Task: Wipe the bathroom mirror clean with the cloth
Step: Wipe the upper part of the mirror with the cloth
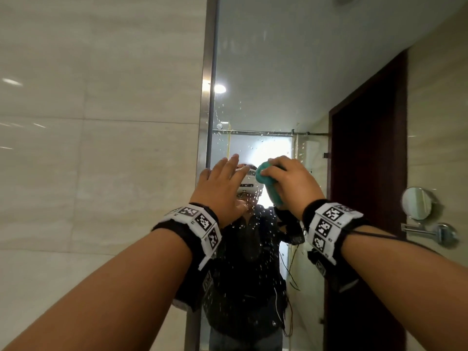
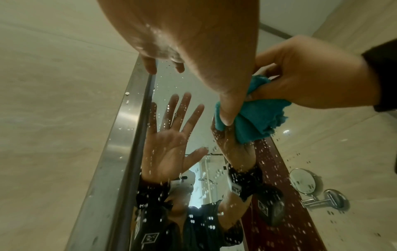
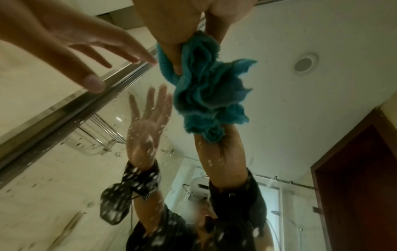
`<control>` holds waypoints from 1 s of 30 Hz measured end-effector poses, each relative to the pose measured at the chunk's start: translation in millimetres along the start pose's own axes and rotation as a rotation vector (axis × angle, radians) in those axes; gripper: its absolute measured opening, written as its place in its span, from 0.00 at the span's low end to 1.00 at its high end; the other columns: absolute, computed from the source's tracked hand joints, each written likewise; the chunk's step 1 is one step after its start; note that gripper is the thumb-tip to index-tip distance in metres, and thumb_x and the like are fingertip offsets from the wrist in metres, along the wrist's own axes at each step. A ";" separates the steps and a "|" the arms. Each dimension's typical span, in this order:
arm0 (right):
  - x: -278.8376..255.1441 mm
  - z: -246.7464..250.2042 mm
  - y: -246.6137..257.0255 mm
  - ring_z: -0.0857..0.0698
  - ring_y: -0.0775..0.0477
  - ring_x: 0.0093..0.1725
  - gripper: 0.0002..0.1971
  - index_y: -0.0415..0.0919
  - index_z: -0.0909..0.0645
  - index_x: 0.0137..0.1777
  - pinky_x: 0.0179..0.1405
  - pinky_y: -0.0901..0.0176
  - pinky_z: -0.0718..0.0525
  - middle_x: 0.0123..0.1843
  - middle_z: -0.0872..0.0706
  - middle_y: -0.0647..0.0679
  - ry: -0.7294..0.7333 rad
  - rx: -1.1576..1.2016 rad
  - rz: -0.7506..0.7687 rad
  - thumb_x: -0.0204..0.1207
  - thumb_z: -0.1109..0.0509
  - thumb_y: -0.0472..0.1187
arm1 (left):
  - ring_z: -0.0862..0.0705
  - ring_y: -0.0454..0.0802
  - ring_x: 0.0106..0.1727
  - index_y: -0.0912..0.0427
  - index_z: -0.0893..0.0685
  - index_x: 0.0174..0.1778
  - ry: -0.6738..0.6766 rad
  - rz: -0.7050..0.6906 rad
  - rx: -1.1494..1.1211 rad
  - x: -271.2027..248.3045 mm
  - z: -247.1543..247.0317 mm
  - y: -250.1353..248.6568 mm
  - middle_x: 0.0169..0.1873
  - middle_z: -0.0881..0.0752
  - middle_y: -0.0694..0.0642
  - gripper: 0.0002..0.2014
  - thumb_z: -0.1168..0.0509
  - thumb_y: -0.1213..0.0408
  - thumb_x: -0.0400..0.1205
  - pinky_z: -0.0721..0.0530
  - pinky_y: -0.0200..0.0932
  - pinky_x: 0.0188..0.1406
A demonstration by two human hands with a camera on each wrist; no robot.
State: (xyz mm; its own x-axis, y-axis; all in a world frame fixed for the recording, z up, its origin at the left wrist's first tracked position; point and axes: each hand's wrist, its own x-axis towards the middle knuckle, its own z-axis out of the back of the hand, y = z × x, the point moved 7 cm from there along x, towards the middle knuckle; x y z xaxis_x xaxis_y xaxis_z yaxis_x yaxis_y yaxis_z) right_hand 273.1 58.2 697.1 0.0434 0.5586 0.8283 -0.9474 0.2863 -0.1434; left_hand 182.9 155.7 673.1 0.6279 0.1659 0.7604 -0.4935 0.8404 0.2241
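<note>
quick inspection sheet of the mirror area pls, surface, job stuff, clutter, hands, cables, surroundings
surface: mirror is speckled with water droplets, thickest in the lower middle; the upper glass looks mostly free of them.
job's things: teal cloth is bunched up at the glass.
clutter: nothing seen.
grippers: right hand grips the cloth; left hand is open with fingers spread, at or close to the glass near the metal frame; contact is unclear.
cables: a thin black cable runs from the right wristband along the forearm.
surroundings: pale tiled wall on the left, round wall-mounted mirror on the right, dark door seen in reflection.
</note>
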 end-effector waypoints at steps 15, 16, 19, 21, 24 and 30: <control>26.8 24.7 -13.3 0.21 0.44 0.65 0.18 0.47 0.24 0.68 0.66 0.52 0.25 0.66 0.18 0.49 -0.216 -0.009 -0.009 0.79 0.34 0.39 | 0.74 0.57 0.79 0.55 0.75 0.78 0.064 0.045 0.059 62.5 -9.1 14.2 0.77 0.77 0.57 0.69 0.26 0.35 0.63 0.67 0.55 0.77; 24.2 22.0 -12.4 0.23 0.44 0.68 0.17 0.46 0.23 0.67 0.68 0.55 0.30 0.69 0.20 0.49 -0.243 0.001 -0.021 0.79 0.34 0.39 | 0.73 0.57 0.79 0.55 0.75 0.78 0.059 0.047 0.059 62.6 -9.8 14.5 0.77 0.77 0.57 0.69 0.26 0.35 0.63 0.67 0.55 0.77; 5.9 -5.1 -5.0 0.40 0.46 0.80 0.22 0.46 0.28 0.74 0.76 0.61 0.53 0.80 0.36 0.51 -0.117 -0.019 0.058 0.80 0.35 0.39 | 0.74 0.57 0.79 0.55 0.76 0.78 0.063 0.052 0.059 62.7 -9.4 14.4 0.77 0.78 0.57 0.69 0.26 0.36 0.64 0.66 0.55 0.78; -3.5 -13.4 -1.6 0.45 0.48 0.81 0.24 0.46 0.30 0.76 0.76 0.58 0.57 0.81 0.40 0.52 -0.001 -0.014 0.148 0.80 0.35 0.36 | 0.74 0.57 0.79 0.55 0.76 0.77 0.070 0.052 0.060 63.3 -9.2 14.5 0.76 0.78 0.57 0.69 0.26 0.35 0.64 0.66 0.55 0.78; 11.6 9.8 -5.3 0.28 0.42 0.74 0.20 0.50 0.21 0.68 0.75 0.45 0.37 0.75 0.27 0.52 -0.094 -0.106 0.238 0.76 0.31 0.36 | 0.74 0.56 0.79 0.54 0.77 0.77 0.070 0.057 0.061 63.7 -9.2 15.1 0.76 0.78 0.57 0.69 0.26 0.34 0.64 0.66 0.55 0.78; 33.8 22.4 -22.1 0.21 0.37 0.61 0.17 0.49 0.16 0.62 0.66 0.48 0.29 0.70 0.20 0.50 -0.306 -0.017 -0.040 0.74 0.27 0.38 | 0.74 0.55 0.79 0.54 0.76 0.78 0.078 0.066 0.058 61.1 -7.3 14.3 0.77 0.78 0.55 0.69 0.26 0.34 0.63 0.64 0.55 0.80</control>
State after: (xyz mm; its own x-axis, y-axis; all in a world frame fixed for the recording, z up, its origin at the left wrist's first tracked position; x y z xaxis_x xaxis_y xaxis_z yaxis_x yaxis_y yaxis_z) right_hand 288.4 53.4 740.4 -0.0199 0.2869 0.9578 -0.9413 0.3175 -0.1146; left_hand 218.5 181.5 718.3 0.6369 0.2613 0.7253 -0.5677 0.7955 0.2119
